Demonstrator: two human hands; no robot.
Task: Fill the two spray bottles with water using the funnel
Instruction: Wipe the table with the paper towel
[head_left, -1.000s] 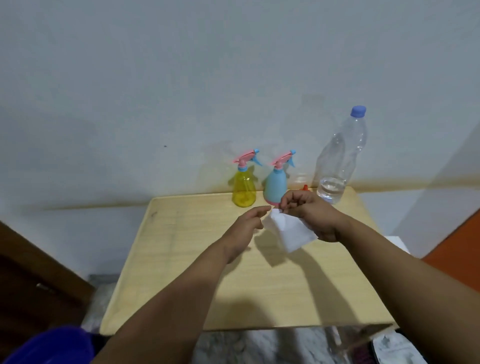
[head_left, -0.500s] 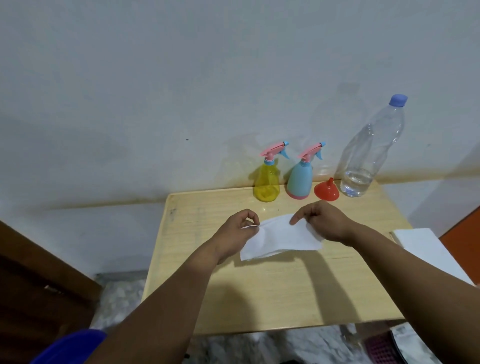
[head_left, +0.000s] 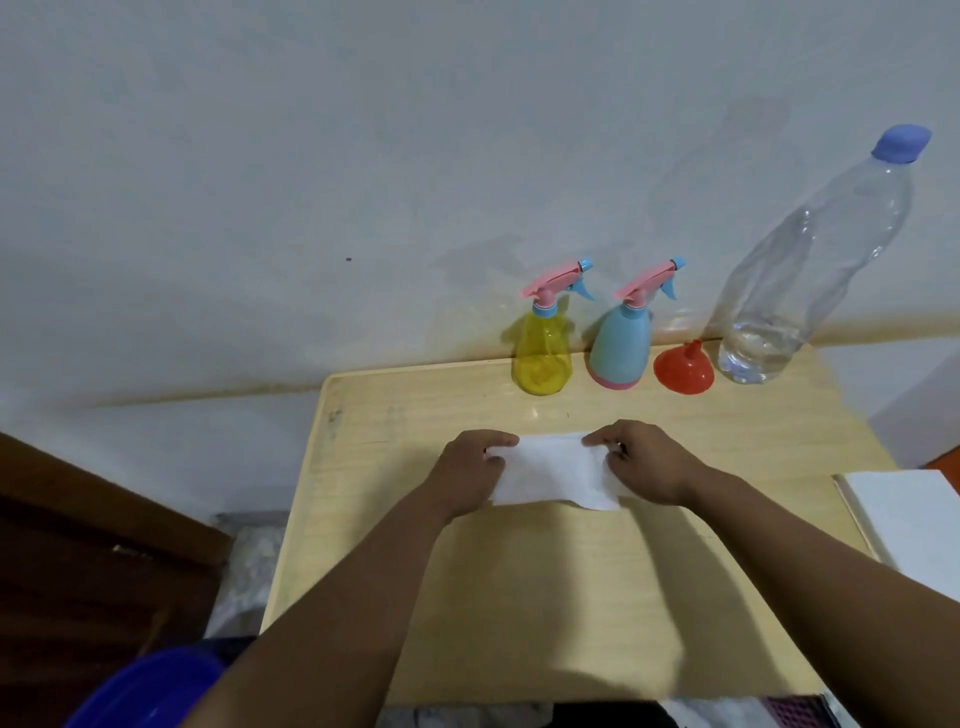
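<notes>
Pale wall is filling the background, and a light wooden counter (head_left: 545, 597) is standing against it, carrying everything the job needs. Along its far edge, from left to right, a yellow spray bottle (head_left: 543, 358) and a blue spray bottle (head_left: 621, 348) are standing upright just beside each other, both with their pink trigger heads screwed on. An orange funnel (head_left: 684, 370) is sitting mouth-down next to the blue one, and a clear water bottle (head_left: 810, 270) with its blue cap on is holding a little water near the far right corner.

Toward the middle of the counter, a white tissue (head_left: 553, 470) is lying flat. The left hand (head_left: 475, 473) is pinching its left edge with curled fingers, and the right hand (head_left: 641, 462) is gripping its right edge the same way.

Judging from this, the person is laying out a tissue to catch spills, and no filling has begun. To do this step well, both hands should be pulling gently outward so the sheet is spreading smooth, without tearing. It would serve best set where the bottles can be stood on it for pouring. Pressing the corners down should be keeping it from lifting. The spray bottles are close by, so reaching past them calls for care.

A white slab (head_left: 914, 514) is resting off the counter's right edge, and something blue (head_left: 150, 691) is showing at the lower left.
</notes>
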